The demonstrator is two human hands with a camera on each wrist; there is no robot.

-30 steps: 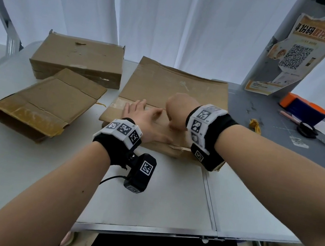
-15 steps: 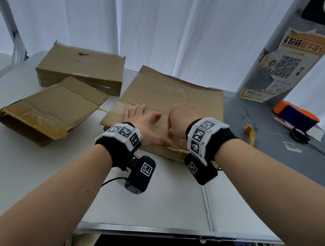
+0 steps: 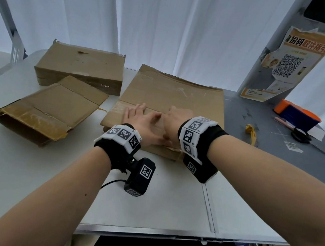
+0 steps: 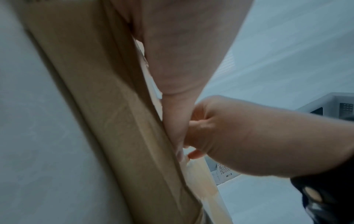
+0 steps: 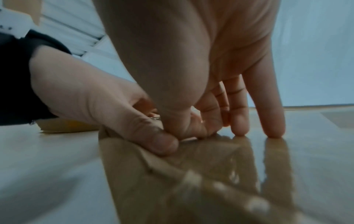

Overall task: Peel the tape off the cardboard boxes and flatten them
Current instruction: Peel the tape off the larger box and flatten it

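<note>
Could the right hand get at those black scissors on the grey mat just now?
Probably yes: the scissors lie uncovered on the right hand's side, nothing between them, though that hand is busy picking at tape on the flattened box.

Left hand (image 4: 184,50) flat on cardboard box (image 4: 107,121); right hand (image 4: 249,136) pinching beside it.

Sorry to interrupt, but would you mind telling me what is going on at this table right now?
A person is working on a large flattened brown cardboard box lying on the white table. The left hand lies flat on it, fingers spread, holding it down. The right hand is beside the left thumb, its thumb and forefinger picking at the clear tape on the box; whether an edge has lifted is unclear. Two more brown cardboard boxes sit further left, one with yellowish tape.
</note>
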